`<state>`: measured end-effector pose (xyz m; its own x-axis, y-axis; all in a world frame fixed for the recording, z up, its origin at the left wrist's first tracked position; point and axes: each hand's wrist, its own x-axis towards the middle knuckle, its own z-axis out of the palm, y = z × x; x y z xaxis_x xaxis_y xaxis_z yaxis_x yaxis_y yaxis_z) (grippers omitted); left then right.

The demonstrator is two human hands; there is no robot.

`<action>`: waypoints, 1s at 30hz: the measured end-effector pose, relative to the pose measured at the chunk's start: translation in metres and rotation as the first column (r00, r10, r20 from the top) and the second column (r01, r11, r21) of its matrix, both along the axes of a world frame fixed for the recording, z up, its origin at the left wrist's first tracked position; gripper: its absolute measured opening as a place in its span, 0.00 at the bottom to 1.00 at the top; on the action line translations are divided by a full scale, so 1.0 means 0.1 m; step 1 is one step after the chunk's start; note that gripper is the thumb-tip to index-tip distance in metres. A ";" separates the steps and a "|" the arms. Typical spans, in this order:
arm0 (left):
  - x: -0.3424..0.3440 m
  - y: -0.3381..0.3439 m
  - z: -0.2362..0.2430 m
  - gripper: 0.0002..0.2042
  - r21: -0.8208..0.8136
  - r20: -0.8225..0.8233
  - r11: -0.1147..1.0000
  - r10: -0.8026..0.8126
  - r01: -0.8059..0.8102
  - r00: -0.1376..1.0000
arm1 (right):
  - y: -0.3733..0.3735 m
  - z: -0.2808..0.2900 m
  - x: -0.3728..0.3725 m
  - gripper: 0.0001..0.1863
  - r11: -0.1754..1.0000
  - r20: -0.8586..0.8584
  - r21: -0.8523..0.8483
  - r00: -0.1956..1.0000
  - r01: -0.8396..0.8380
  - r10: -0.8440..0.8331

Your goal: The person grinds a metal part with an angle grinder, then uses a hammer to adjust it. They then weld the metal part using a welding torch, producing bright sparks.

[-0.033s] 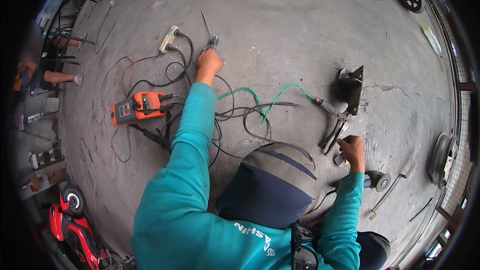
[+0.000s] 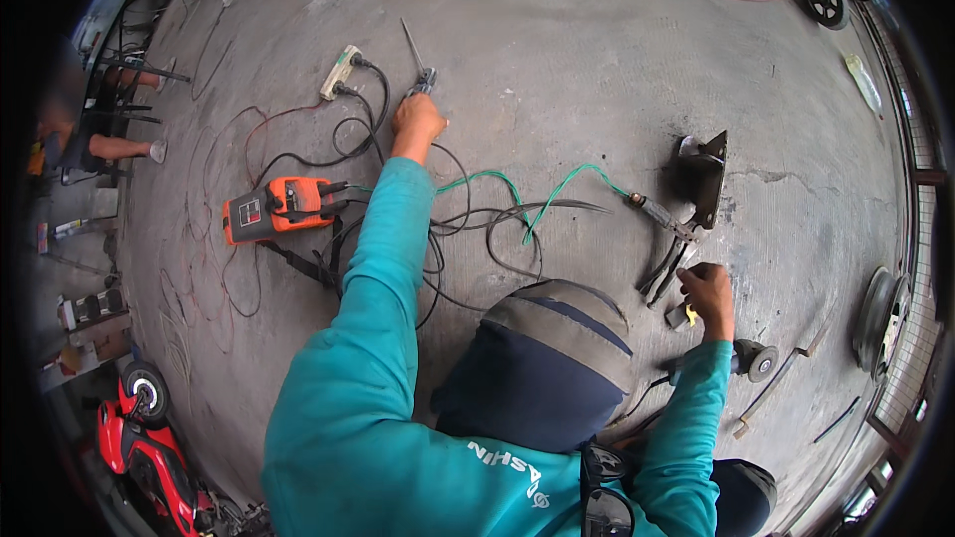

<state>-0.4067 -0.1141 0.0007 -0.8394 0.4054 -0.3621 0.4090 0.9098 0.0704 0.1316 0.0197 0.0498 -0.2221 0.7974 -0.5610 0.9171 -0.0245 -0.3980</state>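
Two bare hands are well apart: the left hand (image 2: 419,120) is closed around a grey electrode holder (image 2: 426,80) with a thin rod, toward the floor's far edge; whether the right hand (image 2: 708,296), near a dark angled metal bracket (image 2: 709,189), grips anything, I cannot tell. Tangled black cables (image 2: 572,204) lie between them. The grey concrete floor (image 2: 567,60) has a red motorcycle (image 2: 154,462) at its near left corner.

This looks like a metalworking or repair workshop: an orange welding machine (image 2: 282,212) and power strip (image 2: 340,74) trail cables (image 2: 384,97) over a concrete floor (image 2: 597,70), an angle grinder (image 2: 760,362) lies nearby, and a red motorbike (image 2: 139,452) and bare wheel (image 2: 872,323) stand around the edges.
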 end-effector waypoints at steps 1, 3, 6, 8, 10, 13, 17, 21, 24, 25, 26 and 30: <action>-0.04 -0.03 -0.07 0.29 -0.033 0.017 0.999 -0.009 0.009 1.000 | 0.09 0.23 -0.09 0.20 0.997 -0.065 -0.067 0.997 0.029 -0.034; 0.03 -0.07 -0.24 0.29 0.007 -0.126 1.000 -0.019 0.020 0.992 | 0.16 0.42 -0.17 0.19 0.998 -0.178 0.065 0.983 -0.027 0.038; -0.16 -0.16 -0.37 0.26 0.059 -0.245 0.997 0.060 -0.047 0.968 | 0.16 0.76 -0.39 0.20 0.998 -0.222 0.039 0.973 -0.051 0.058; -0.25 -0.21 -0.42 0.19 0.118 -0.271 0.989 0.117 -0.088 0.956 | 0.12 0.83 -0.38 0.21 0.992 -0.235 0.086 0.966 -0.094 0.112; -0.36 -0.34 -0.48 0.18 0.070 -0.259 0.990 0.136 -0.122 0.956 | 0.08 0.95 -0.41 0.23 0.988 -0.197 0.082 0.970 -0.127 0.141; -0.66 -0.58 -0.51 0.17 0.034 -0.242 0.993 0.119 -0.114 0.963 | 0.08 0.94 -0.43 0.23 0.983 -0.231 0.100 0.957 -0.154 0.174; -0.47 -0.14 0.29 0.18 0.131 -0.189 0.991 0.012 0.013 0.982 | 0.05 0.93 -0.66 0.24 0.980 -0.375 0.038 0.907 -0.195 0.195; 0.57 0.23 1.25 0.20 0.613 -0.366 0.725 -0.093 0.315 0.926 | -0.20 1.26 -1.29 0.25 0.963 -0.622 -0.040 0.761 -0.267 0.185; 1.53 0.48 1.53 0.19 0.754 -0.408 0.475 -0.203 0.454 0.890 | -0.37 1.33 -1.79 0.30 0.979 -0.863 -0.145 0.503 -0.141 -0.055; 1.82 0.50 1.62 0.22 0.774 -0.331 0.460 -0.291 0.434 0.898 | -0.40 1.30 -1.95 0.29 0.962 -0.904 -0.265 0.364 -0.071 -0.223; 2.13 0.47 1.65 0.24 0.801 -0.287 0.403 -0.392 0.443 0.874 | -0.34 1.27 -1.99 0.28 0.940 -0.907 -0.337 0.285 -0.055 -0.309; 2.31 0.11 1.81 0.27 0.939 -0.293 -0.087 -0.712 0.333 0.638 | -0.10 1.19 -1.71 0.23 0.821 -0.826 -0.558 0.017 0.122 -0.564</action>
